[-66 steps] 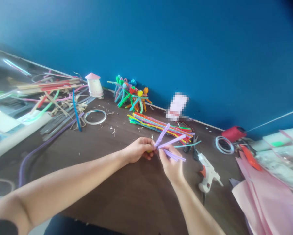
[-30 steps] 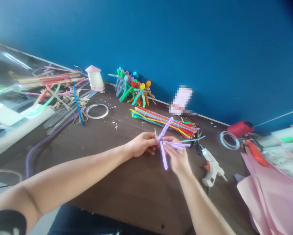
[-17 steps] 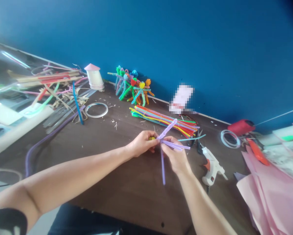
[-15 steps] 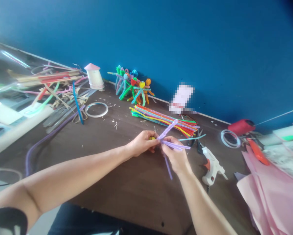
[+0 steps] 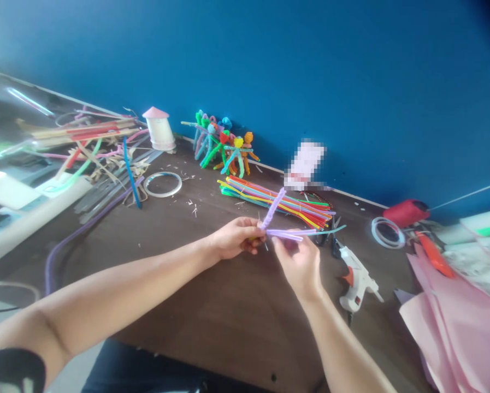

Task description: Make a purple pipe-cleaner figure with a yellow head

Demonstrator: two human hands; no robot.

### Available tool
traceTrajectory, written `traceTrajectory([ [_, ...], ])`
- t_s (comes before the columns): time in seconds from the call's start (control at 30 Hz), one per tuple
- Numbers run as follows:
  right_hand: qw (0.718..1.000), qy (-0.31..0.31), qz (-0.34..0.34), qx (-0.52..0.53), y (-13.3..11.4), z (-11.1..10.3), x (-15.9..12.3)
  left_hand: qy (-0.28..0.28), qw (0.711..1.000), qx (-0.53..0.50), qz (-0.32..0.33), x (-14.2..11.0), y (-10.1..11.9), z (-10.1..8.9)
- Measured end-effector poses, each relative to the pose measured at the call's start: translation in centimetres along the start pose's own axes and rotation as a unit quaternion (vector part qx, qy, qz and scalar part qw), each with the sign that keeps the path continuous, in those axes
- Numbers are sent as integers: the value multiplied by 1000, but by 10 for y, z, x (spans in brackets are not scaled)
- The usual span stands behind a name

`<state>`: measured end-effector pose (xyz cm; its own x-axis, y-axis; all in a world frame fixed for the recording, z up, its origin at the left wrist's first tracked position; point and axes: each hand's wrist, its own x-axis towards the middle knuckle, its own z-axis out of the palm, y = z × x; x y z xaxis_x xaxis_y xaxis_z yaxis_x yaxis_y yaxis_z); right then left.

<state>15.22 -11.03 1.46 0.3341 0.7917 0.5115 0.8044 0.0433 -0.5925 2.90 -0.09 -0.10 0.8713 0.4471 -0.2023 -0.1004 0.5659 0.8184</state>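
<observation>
Craft workspace: pipe-cleaner bundle point(image 5: 251, 192), glue gun point(image 5: 356, 275).

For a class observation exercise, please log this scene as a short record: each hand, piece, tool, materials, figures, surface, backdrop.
Left hand: pinching a light-purple fuzzy-stem piece
Right hand: at the piece's thin stems; grip unclear
Piece: one thicker arm, slanting up
Tool: white glue gun, right of the right hand
Materials: multicoloured stem bundle, beyond the hands
Figures: colourful stem figures, grouped near the wall
Surface: dark table
Backdrop: blue wall

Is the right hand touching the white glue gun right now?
Apart. The head view plainly shows a strip of brown tabletop between the right hand and the white glue gun.
</observation>
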Motion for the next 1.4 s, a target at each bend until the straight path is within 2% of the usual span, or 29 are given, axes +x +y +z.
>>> traceTrajectory([
  [0.07,1000,4,-7,-9,-2,-2,-2,13,999,-1,31,-1,-2,1],
  [0.23,999,-44,-15,14,-7,-2,-5,36,997,9,72,-2,-2,4],
  [0.4,995,-61,25,75,-4,1,-3,9,999,6,50,-2,-3,3],
  [0.53,994,-64,21,86,-9,0,-2,-14,999,7,36,-2,-4,3],
  [0.7,995,-70,0,75,-13,-3,1,10,998,45,33,-2,-6,6],
  [0.97,991,-39,29,124,-3,3,-1,17,999,37,21,0,-8,5],
  [1.2,990,-36,-35,133,-3,3,2,-8,1000,16,-25,0,-1,1],
  [1.4,991,-55,17,120,-1,2,2,21,999,40,-11,0,-5,3],
])
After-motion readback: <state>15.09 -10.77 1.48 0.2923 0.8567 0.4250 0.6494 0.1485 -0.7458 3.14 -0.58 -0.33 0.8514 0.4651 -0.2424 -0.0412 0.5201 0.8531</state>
